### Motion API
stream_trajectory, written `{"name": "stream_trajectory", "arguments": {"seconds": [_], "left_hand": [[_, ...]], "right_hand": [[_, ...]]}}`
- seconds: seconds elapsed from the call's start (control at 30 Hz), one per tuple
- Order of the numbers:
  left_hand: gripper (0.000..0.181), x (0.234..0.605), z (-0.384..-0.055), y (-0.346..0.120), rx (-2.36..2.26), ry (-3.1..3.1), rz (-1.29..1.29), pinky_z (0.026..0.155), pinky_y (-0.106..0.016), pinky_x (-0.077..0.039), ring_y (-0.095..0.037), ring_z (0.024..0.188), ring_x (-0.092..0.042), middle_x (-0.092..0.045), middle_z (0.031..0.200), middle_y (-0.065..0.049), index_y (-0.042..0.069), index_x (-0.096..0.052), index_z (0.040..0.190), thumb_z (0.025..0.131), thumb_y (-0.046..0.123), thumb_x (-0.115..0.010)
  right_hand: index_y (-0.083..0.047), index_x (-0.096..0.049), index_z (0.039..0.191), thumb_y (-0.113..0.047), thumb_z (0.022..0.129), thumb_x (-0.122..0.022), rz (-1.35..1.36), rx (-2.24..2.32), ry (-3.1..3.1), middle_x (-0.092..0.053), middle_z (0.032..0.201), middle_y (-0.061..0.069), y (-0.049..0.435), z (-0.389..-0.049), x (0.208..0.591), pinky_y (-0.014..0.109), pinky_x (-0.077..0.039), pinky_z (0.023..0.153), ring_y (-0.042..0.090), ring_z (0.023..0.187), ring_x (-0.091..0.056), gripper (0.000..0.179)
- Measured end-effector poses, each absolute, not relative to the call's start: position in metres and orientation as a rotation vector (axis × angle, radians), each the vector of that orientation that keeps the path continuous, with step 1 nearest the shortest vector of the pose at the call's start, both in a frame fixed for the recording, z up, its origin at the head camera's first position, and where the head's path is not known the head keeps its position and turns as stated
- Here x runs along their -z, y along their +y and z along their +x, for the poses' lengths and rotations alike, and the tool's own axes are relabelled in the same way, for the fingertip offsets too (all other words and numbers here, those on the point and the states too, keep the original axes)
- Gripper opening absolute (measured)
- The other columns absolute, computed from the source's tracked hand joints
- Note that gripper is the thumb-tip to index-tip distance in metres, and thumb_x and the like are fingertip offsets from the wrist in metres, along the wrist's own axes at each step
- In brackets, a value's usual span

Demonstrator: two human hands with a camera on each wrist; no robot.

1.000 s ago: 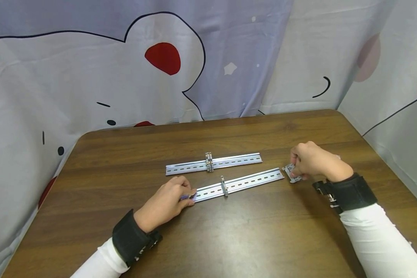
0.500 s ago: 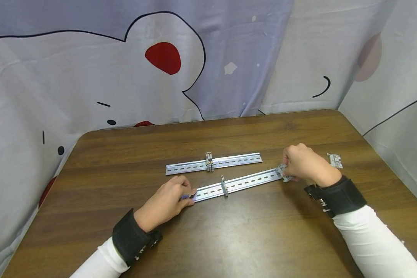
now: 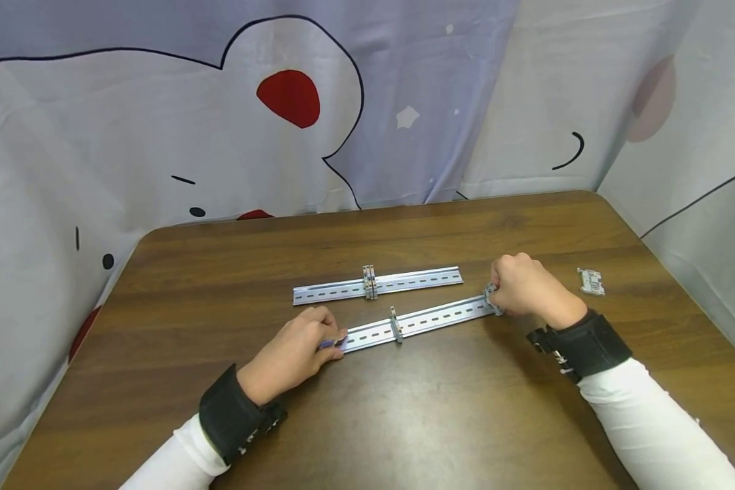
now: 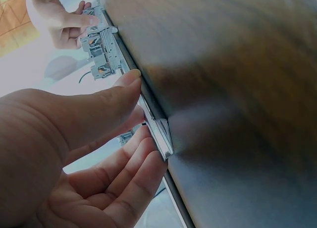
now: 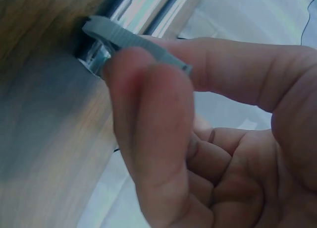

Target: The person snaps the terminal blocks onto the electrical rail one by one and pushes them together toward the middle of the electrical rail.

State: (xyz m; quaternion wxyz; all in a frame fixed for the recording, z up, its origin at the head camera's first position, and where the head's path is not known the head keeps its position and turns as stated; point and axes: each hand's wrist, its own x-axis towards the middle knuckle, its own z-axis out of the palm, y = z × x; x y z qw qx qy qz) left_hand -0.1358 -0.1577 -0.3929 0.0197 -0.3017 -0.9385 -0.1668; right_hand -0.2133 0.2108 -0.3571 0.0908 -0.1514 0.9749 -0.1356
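Observation:
My left hand point(image 3: 297, 350) grips the left end of the nearer slotted metal DIN rail point(image 3: 444, 315), thumb on one edge and fingers on the other. One grey terminal block point(image 3: 395, 325) stands across that rail, left of its middle. At the rail's right end, my right hand point(image 3: 534, 291) pinches another grey terminal block point(image 5: 126, 37) between thumb and fingers. That block lies across the rail's end in the right wrist view, partly hidden by the fingertips. The left wrist view shows the rail's end point(image 4: 162, 139) between my left thumb and fingers.
Behind lies a second DIN rail point(image 3: 331, 292) with terminal blocks point(image 3: 369, 282) clipped together near its middle. A loose terminal block point(image 3: 591, 282) lies flat at the right of the wooden table point(image 3: 404, 422). A patterned cloth point(image 3: 159, 136) hangs behind the table.
My right hand has moved left with the terminal block, from beside the rail onto its right end. This uncovers the loose block at the right. My left hand has stayed in place.

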Motion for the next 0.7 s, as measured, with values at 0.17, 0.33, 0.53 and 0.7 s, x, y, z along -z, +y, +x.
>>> {"name": "stream_trajectory", "arguments": {"seconds": [0.17, 0.33, 0.53, 0.7], "left_hand": [[0.022, 0.393, -0.136, -0.157, 0.500, -2.898, -0.946, 0.072, -0.031, -0.049, -0.015, 0.084, -0.053, -0.058, 0.091, 0.001, 0.009, -0.077, 0.098, 0.080, 0.021, -0.081], [0.026, 0.388, -0.140, -0.157, 0.498, -2.907, -0.955, 0.072, -0.030, -0.049, -0.015, 0.084, -0.053, -0.058, 0.091, 0.001, 0.008, -0.077, 0.102, 0.080, 0.021, -0.081], [0.026, 0.388, -0.140, -0.156, 0.501, -2.913, -0.951, 0.071, -0.030, -0.048, -0.015, 0.083, -0.052, -0.058, 0.091, 0.000, 0.009, -0.077, 0.103, 0.080, 0.020, -0.081], [0.018, 0.393, -0.137, -0.156, 0.507, -2.898, -0.950, 0.070, -0.030, -0.047, -0.014, 0.081, -0.051, -0.056, 0.089, 0.002, 0.010, -0.077, 0.094, 0.080, 0.021, -0.081]], "right_hand": [[-0.012, -0.051, 0.060, -0.006, 0.074, -0.068, -0.473, 0.408, 2.886, -0.055, 0.052, -0.002, 0.214, -0.216, 0.359, 0.030, -0.043, 0.050, 0.010, 0.042, -0.056, 0.023], [-0.008, -0.057, 0.071, -0.007, 0.076, -0.069, -0.462, 0.480, 2.836, -0.062, 0.065, 0.002, 0.218, -0.221, 0.357, 0.035, -0.051, 0.061, 0.011, 0.046, -0.062, 0.013], [-0.005, -0.058, 0.074, -0.006, 0.077, -0.069, -0.456, 0.501, 2.801, -0.062, 0.066, 0.004, 0.217, -0.224, 0.356, 0.030, -0.050, 0.055, 0.013, 0.047, -0.063, 0.011], [-0.002, -0.063, 0.086, -0.015, 0.084, -0.073, -0.473, 0.488, 2.727, -0.064, 0.065, 0.003, 0.221, -0.223, 0.354, 0.030, -0.050, 0.055, 0.013, 0.050, -0.063, 0.016]]}}
